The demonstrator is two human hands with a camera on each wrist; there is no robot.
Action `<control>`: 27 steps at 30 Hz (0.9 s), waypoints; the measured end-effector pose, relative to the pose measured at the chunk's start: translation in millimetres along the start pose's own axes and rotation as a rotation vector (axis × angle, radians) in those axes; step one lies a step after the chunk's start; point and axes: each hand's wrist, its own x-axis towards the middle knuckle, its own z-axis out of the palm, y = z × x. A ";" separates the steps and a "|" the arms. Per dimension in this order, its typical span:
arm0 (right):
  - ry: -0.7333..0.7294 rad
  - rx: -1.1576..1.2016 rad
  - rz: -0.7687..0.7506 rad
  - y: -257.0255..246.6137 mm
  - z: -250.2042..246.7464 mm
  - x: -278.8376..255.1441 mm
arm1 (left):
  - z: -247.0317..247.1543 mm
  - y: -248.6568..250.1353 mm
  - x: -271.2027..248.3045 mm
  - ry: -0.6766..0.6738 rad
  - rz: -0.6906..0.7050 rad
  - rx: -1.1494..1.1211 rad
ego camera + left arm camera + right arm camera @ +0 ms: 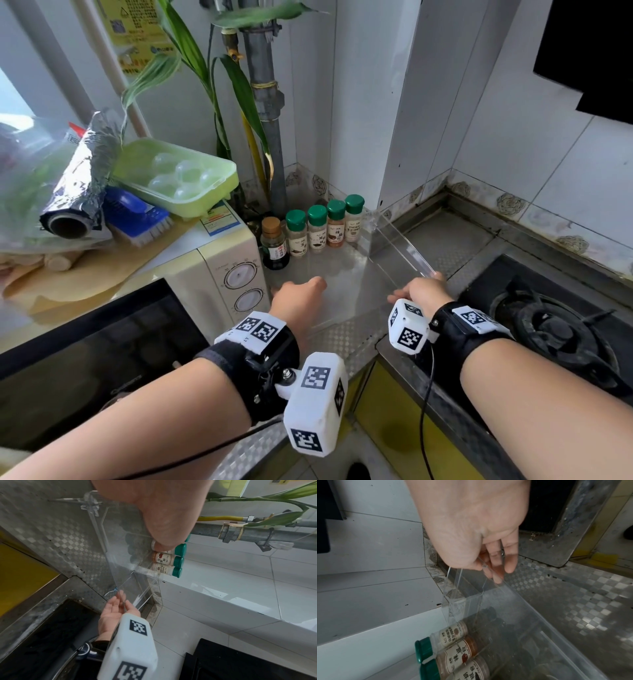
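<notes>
Clear plastic box [399, 240] sits near the back corner of the counter [342, 342], by the spice bottles [317, 226]. The right hand [423, 291] pinches its wall; the left hand [298, 298] hides its grip. I think it is being placed; next, a slow push.

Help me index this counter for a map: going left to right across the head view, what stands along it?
Microwave, cork-topped dark bottle, first green-capped jar, second green-capped jar, third green-capped jar, fourth green-capped jar, clear tray's right wall, gas burner.
</notes>
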 end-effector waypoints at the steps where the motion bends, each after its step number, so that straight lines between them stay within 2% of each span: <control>1: -0.007 -0.004 -0.010 0.5 0.2 1.3 | -0.2 -0.3 0.5 0.004 0.002 -0.001; 16: -0.125 0.013 -0.036 -15.8 13.9 19.6 | 8.3 12.1 10.0 0.091 0.005 -0.025; 22: -0.151 0.038 -0.047 -17.0 30.7 34.5 | 12.2 9.7 30.3 0.157 0.025 -0.042; 27: -0.165 0.040 -0.046 -25.8 41.8 44.6 | 16.7 17.6 26.1 0.135 0.050 -0.082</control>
